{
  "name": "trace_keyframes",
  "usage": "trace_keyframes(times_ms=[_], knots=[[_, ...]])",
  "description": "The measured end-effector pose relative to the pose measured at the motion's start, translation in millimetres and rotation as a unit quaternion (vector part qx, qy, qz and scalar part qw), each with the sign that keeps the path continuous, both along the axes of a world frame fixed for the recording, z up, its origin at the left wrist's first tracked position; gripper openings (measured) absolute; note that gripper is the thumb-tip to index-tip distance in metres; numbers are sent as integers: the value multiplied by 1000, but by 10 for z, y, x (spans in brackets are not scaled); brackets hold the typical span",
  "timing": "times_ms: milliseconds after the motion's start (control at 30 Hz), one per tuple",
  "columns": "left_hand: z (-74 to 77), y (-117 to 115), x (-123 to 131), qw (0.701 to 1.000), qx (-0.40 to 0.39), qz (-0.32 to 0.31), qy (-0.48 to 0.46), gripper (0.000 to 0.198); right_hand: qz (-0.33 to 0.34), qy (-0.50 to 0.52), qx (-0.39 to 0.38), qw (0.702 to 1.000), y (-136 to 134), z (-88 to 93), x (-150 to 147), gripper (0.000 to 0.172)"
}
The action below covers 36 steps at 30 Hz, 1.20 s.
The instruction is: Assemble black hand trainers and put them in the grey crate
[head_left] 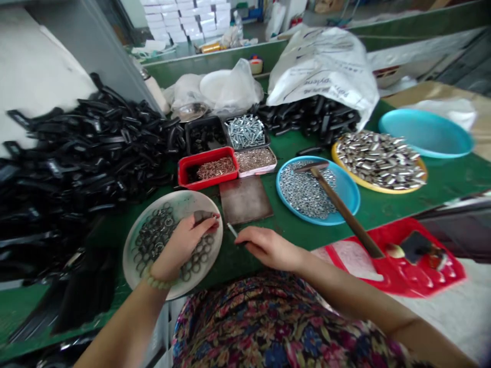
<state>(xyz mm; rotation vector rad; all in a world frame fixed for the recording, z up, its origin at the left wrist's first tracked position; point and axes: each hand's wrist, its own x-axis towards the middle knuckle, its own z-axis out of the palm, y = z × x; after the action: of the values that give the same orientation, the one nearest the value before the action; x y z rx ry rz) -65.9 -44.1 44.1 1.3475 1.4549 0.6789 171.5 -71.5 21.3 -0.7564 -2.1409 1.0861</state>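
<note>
My left hand [180,245] hovers over a round grey plate [180,202] of dark metal rings, its fingers pinched on a small dark piece I cannot name. My right hand [268,248] rests on the green table near the front edge, fingers closed round a thin metal pin [232,229] that sticks out toward the plate. A flat brown metal plate [245,199] lies just beyond both hands.
A big heap of black plastic parts [76,153] fills the left. Small trays hold screws [245,131] and hooks [215,168]. A hammer [337,202] lies across a blue dish of washers [307,191]. A yellow dish of metal pins [379,158], an empty blue basin [425,134] and a red tray [406,260] stand right.
</note>
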Motion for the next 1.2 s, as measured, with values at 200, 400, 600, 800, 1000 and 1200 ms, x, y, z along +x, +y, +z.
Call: trace_keyframes(times_ms=[200, 400, 600, 800, 1000, 1200], knots=[[2, 102, 612, 981, -48, -34, -184, 42, -69, 11, 56, 996, 111, 71, 235, 38], [-11, 611, 1435, 963, 83, -237, -101, 37, -264, 102, 0, 959, 18, -54, 851, 25], [-284, 943, 2604, 843, 296, -387, 227, 17, -447, 236, -43, 862, 25, -123, 1423, 16], [-282, 880, 2633, 892, 250, -359, 119, 15, -410, 227, -83, 879, -110, -83, 1497, 17], [-28, 772, 1984, 912, -177, -152, -336, 18, -293, 191, -142, 926, -83, -15, 1212, 18], [116, 707, 1452, 907, -226, -182, -306, 22, -176, 100, -153, 967, 37, 186, 1073, 19]])
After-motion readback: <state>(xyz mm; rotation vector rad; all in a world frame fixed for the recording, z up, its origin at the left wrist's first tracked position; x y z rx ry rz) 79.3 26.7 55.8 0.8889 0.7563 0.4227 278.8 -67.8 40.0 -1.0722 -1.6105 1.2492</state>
